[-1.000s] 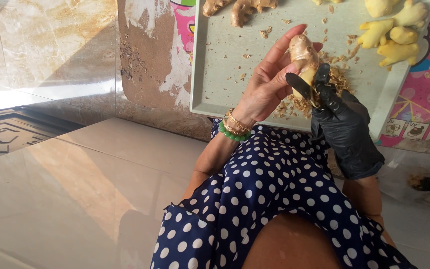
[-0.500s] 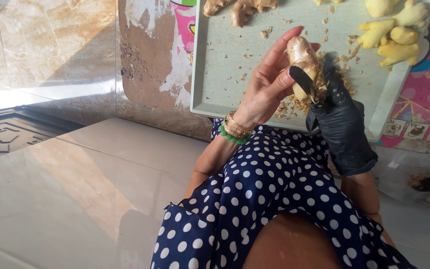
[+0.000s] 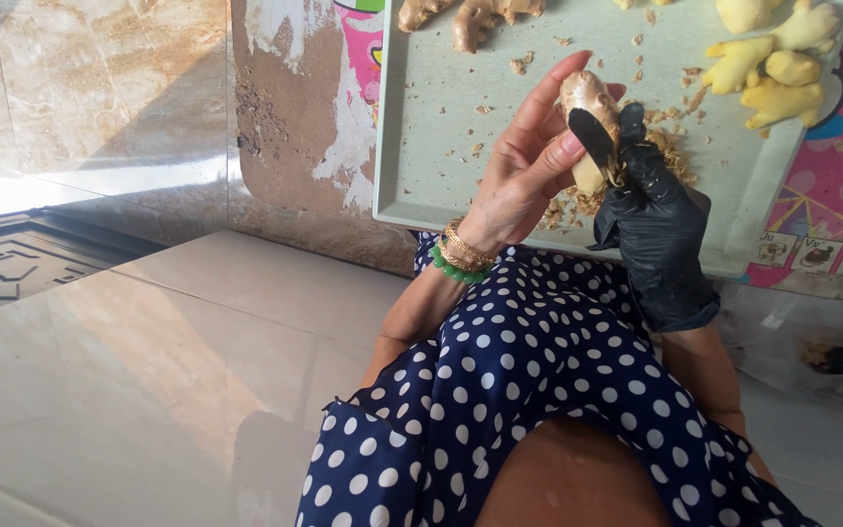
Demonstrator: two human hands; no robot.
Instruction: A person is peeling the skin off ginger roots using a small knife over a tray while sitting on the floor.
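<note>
- Head view: left hand (image 3: pixel 524 166), bare, fingers closed round a ginger piece (image 3: pixel 585 98) at upper centre of the frame, over the pale green tray (image 3: pixel 441 146).
- Ginger's long axis near vertical, slightly tilted; unpeeled rounded end points toward the top.
- Right hand (image 3: pixel 656 220), black glove, gripping a dark blade (image 3: pixel 594 135) laid against the ginger; handle hidden, probably a small knife.
- Peel scraps (image 3: pixel 670 146) beneath; peeled ginger (image 3: pixel 773 63) upper right, unpeeled pieces (image 3: pixel 465 15) top centre.
</note>
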